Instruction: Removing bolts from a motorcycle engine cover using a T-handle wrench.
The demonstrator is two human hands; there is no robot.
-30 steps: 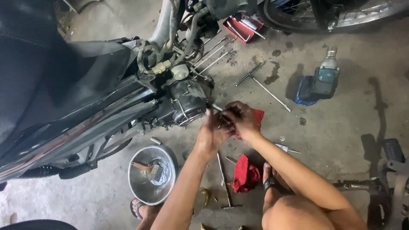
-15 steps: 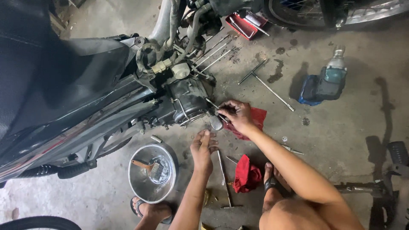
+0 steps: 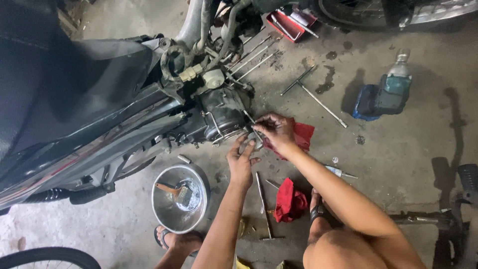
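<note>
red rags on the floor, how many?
2. One crumpled red cloth rag lies by the knee; one flat red cloth rag sits under the right hand beside the engine. More may be hidden behind the motorcycle.

Both hands meet at the motorcycle engine (image 3: 221,112): right hand (image 3: 275,130) pinches a small metal part (image 3: 255,139), left hand (image 3: 242,162) open beneath it.

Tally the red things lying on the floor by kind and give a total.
Red rags: 2, one under the right hand, one crumpled near the left hand
Red tray: 1 at the top
Total: 3
</note>
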